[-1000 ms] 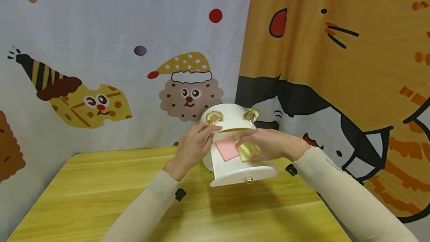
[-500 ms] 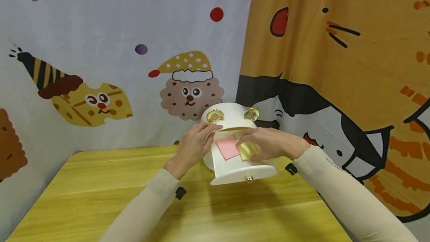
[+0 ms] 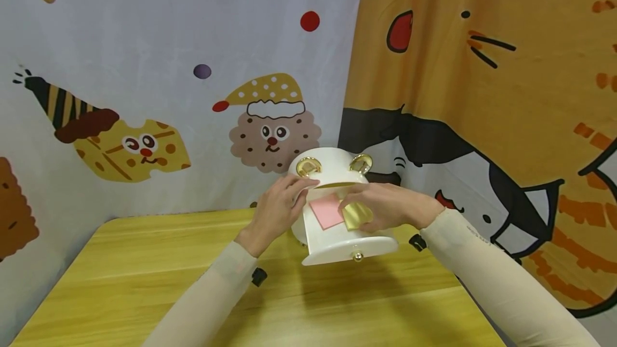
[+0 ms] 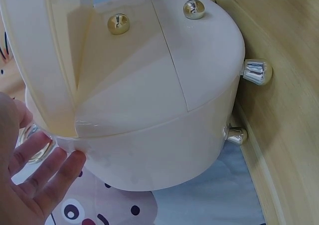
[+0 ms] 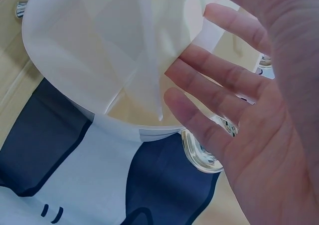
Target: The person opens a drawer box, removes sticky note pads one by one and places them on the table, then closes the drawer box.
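A rounded white storage box (image 3: 330, 162) with two gold ear-shaped rings stands on the table. Its white front panel (image 3: 371, 246) is tipped outward, with a gold knob on it. A pink square (image 3: 326, 212) lies flat against the panel's inner face. Beside it is a shiny gold square (image 3: 354, 215), which my right hand (image 3: 390, 205) holds between thumb and fingers. My left hand (image 3: 276, 210) grips the box at the left of the opening. In the left wrist view, its fingertips (image 4: 75, 157) rest on the box's outer wall. The right palm hides part of the opening.
The yellow wood-grain table (image 3: 168, 272) stretches in front and to the left. A cartoon-printed curtain (image 3: 159, 42) hangs close behind the box and along the right side. Gold feet (image 4: 256, 72) show under the box.
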Demonstrator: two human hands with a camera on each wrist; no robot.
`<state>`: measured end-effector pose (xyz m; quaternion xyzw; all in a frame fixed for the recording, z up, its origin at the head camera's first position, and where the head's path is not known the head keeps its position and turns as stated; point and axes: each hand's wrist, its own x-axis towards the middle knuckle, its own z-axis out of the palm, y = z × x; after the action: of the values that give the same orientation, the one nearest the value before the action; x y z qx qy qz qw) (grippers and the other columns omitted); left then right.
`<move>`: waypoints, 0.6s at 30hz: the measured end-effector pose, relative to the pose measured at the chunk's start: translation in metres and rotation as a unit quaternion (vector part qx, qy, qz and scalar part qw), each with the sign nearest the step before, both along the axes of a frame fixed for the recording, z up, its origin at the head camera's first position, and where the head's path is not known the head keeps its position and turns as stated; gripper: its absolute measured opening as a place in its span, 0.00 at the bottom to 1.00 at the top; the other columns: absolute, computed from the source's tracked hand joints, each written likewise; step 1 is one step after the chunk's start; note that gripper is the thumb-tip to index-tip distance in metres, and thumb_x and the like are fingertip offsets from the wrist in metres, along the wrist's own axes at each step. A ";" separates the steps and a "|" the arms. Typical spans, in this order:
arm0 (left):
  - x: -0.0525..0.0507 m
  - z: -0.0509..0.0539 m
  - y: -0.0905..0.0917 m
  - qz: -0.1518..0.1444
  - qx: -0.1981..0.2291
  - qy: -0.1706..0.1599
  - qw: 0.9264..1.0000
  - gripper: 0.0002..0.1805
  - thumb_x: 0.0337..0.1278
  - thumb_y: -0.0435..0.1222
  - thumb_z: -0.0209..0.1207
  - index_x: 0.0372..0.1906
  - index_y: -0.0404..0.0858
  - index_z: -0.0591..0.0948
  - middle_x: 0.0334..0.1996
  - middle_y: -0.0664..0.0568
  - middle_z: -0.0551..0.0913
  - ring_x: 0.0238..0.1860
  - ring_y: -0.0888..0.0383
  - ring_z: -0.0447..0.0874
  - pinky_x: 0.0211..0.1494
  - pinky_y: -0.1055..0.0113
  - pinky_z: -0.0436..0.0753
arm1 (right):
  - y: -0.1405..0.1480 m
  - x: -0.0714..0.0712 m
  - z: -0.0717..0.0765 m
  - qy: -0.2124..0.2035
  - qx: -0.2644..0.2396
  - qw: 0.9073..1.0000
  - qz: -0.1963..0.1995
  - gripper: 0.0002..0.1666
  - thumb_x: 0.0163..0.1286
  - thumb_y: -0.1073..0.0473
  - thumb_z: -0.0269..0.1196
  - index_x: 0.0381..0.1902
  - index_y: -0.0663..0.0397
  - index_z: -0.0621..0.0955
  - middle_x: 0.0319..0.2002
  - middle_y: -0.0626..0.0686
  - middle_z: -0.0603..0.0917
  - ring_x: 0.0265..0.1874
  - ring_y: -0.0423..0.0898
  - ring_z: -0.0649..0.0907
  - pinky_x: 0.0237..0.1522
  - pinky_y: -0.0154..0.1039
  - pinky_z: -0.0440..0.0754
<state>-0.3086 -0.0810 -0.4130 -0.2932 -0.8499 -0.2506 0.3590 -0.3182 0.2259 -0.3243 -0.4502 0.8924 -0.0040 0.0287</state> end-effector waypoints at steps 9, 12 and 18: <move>-0.001 -0.001 0.001 0.003 -0.002 0.006 1.000 0.17 0.85 0.33 0.67 0.67 0.51 0.93 0.53 0.51 0.92 0.44 0.53 0.89 0.39 0.60 0.90 | 0.001 -0.001 0.000 0.016 0.000 1.000 -0.002 0.34 0.68 0.51 0.86 0.69 0.31 0.89 0.70 0.47 0.88 0.60 0.47 0.89 0.61 0.52 0.93; -0.002 -0.001 0.000 0.000 0.000 0.012 1.000 0.17 0.84 0.32 0.68 0.67 0.50 0.93 0.53 0.51 0.92 0.43 0.53 0.88 0.38 0.60 0.89 | 0.002 0.000 0.001 0.019 -0.004 1.000 -0.004 0.34 0.68 0.50 0.86 0.70 0.31 0.89 0.68 0.46 0.89 0.60 0.47 0.89 0.61 0.52 0.93; -0.003 -0.003 0.000 0.002 -0.002 0.001 1.000 0.18 0.85 0.32 0.67 0.68 0.51 0.93 0.53 0.51 0.92 0.43 0.53 0.87 0.40 0.61 0.88 | 0.003 0.003 0.003 0.031 -0.015 0.999 0.004 0.33 0.68 0.50 0.86 0.70 0.33 0.89 0.66 0.45 0.89 0.57 0.46 0.90 0.59 0.50 0.93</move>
<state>-0.3113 -0.0809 -0.4156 -0.2923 -0.8506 -0.2475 0.3602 -0.3152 0.2291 -0.3214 -0.4545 0.8907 -0.0029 -0.0054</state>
